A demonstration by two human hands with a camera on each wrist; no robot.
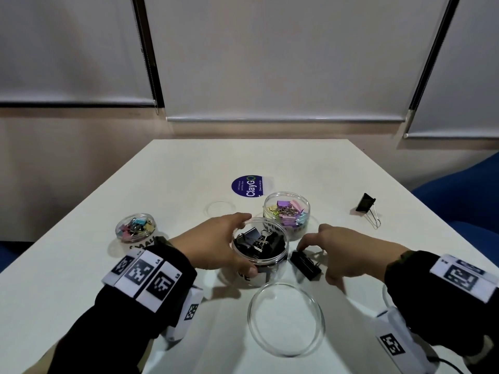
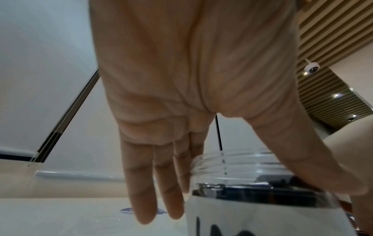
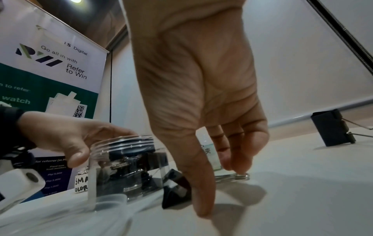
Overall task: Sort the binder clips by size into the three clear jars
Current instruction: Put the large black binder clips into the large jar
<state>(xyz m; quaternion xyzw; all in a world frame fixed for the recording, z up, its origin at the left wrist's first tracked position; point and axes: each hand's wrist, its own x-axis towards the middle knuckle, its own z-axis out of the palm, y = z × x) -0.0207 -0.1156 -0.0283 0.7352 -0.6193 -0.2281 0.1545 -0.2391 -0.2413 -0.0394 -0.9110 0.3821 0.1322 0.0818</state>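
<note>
Here, left hand (image 1: 213, 245) round jar (image 1: 260, 261), right hand (image 1: 348, 251) over clip (image 1: 305, 264).

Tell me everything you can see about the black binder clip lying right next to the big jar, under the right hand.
The black binder clip is large, with a matte black folded body that looks like metal and silver wire handles. It lies on its side on the white table, just right of the clear jar of black clips, close to its wall; contact is unclear. The right hand reaches over it: the thumb is down beside the body and the fingers press on the wire handle loop. It is not lifted.
</note>
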